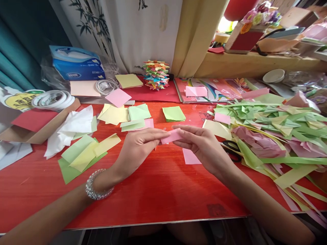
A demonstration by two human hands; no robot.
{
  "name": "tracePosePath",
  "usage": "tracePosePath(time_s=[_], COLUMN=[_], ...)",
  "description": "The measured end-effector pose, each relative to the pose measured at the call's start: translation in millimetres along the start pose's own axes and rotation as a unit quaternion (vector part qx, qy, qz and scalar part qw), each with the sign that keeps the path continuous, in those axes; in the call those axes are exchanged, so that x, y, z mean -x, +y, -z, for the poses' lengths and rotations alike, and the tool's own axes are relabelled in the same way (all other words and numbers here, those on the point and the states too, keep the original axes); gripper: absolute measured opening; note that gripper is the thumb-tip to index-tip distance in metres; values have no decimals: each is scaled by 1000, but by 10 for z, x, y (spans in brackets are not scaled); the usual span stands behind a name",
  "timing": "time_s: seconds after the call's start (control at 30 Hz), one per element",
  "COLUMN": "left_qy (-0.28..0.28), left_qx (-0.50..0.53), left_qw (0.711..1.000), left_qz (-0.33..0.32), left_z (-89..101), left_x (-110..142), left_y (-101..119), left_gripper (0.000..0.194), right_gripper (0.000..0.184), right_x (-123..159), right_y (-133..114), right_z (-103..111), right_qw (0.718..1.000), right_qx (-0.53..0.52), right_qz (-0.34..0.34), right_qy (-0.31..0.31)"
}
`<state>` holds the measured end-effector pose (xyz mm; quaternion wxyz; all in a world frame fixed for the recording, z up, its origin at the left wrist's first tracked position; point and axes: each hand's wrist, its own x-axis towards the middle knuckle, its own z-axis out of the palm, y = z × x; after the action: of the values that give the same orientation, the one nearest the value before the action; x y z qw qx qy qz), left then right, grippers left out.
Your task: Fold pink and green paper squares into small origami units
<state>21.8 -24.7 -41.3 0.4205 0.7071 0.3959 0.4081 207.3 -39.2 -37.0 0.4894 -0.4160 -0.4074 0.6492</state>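
A small folded piece of pink paper (172, 135) is held above the red table between both hands. My left hand (136, 148) is closed, pinching its left end between thumb and fingers. At the other end, my right hand (201, 144) is also closed on the paper with thumb and fingertips. Under the right hand a pink sheet (191, 156) lies flat, partly covered by the fingers. Just beyond the hands sits a stack of green square papers (174, 114). Light green strips (133, 125) rest behind the left hand.
Folded green paper pieces and strips (270, 119) are heaped on the right, beside black scissors (232, 149). Loose green and yellow sheets (84, 153) lie left, near white tape rolls (52, 99) and a blue tissue pack (76, 63). A colourful paper model (156, 75) stands behind.
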Motion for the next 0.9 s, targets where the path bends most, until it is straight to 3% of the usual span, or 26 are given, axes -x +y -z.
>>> tracePosePath(time_s=[0.1,0.27,0.4,0.5,0.67,0.9], left_qy=[-28,-20,19,57,-9,-27], left_qx=[-3,-40,-1,49,44,47], left_qw=[999,996,996,992,992,991], left_qz=[16,74,89,99,120,124], left_z=[-6,-32,-47,-52,-55,-63], left_x=[-3,-28,-33,-32,-28,-8], left_y=[39,64,48,27,45,81], left_gripper=[29,22,18,20,25,25], right_gripper=[20,30,35,23,15,16], right_x=[-5,3,2,0,25,52], right_y=[24,46,59,76,100,133], right_z=[0,-37,-62,-75,-96,-113], right_qw=[997,987,991,995,990,975], right_qx=[65,151,128,98,129,199], right_qz=[26,51,32,1,56,91], right_qy=[27,20,27,8,12,28])
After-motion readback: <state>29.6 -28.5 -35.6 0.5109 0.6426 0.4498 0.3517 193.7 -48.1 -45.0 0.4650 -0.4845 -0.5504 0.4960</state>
